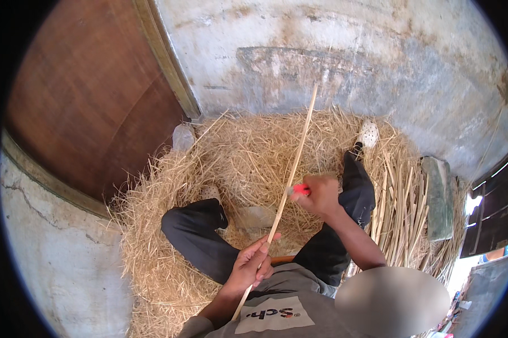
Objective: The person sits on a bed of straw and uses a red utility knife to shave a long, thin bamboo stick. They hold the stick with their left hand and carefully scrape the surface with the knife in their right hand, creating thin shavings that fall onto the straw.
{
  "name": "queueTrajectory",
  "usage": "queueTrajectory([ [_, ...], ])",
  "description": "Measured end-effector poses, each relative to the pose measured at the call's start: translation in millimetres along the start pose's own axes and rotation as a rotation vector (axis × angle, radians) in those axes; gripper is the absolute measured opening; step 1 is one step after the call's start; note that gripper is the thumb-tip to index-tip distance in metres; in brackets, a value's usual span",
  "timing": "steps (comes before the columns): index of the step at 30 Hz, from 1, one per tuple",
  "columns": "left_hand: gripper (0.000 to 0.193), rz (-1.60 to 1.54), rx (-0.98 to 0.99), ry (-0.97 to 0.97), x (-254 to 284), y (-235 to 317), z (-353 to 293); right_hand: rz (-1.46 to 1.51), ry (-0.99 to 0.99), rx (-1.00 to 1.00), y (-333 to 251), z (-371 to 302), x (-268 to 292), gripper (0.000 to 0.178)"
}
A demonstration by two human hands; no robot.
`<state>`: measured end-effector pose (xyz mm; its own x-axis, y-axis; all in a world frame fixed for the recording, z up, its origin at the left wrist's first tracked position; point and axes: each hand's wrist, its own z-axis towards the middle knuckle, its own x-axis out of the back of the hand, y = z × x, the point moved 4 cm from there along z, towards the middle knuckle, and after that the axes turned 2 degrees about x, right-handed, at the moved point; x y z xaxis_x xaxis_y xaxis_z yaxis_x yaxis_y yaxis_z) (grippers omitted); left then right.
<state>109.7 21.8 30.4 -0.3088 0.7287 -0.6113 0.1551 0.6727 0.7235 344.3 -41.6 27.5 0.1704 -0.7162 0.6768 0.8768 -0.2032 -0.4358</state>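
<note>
A long, thin, pale strip that looks like split bamboo (pixel 300 147) slants from my lap up toward the wall. My left hand (pixel 250 265) grips its lower part, close to my waist, with thumb and fingers closed around it. Farther up the strip, my right hand (pixel 322 196) is wrapped round a small tool with a red handle (pixel 302 189). The tool's head meets the strip, or lies just in front of it. Motion blurs that head, so its exact kind does not show.
Straw-like shavings (pixel 254 141) cover the floor around my legs. On the right lies a pile of similar strips (pixel 400 197), beside a greenish block (pixel 437 197). A brown door panel (pixel 96 96) stands at the left, and a stained wall (pixel 344 62) rises ahead.
</note>
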Motion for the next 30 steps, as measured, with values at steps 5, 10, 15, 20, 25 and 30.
queueTrajectory([
  [5, 0.041, 0.123, -0.063, 0.084, -3, 5, -4, -0.029, -0.077, 0.151, -22, 8, 6, 0.066],
  [10, 0.040, 0.413, -0.099, 0.149, -4, 15, -11, -0.057, -0.076, 0.117, -17, 0, -9, 0.069],
  [15, 0.041, 0.447, -0.156, 0.159, 3, 14, -10, -0.101, -0.016, 0.251, -27, 7, -9, 0.073],
  [20, 0.038, 0.464, -0.182, 0.216, 1, 16, -12, -0.104, 0.086, 0.343, -30, 25, -3, 0.073],
  [25, 0.038, 0.404, -0.127, 0.164, 7, 2, -20, -0.213, -0.023, 0.014, 32, 28, -18, 0.071],
  [30, 0.038, 0.367, -0.090, 0.185, 14, -4, -26, -0.097, -0.028, 0.156, 0, 1, -33, 0.073],
])
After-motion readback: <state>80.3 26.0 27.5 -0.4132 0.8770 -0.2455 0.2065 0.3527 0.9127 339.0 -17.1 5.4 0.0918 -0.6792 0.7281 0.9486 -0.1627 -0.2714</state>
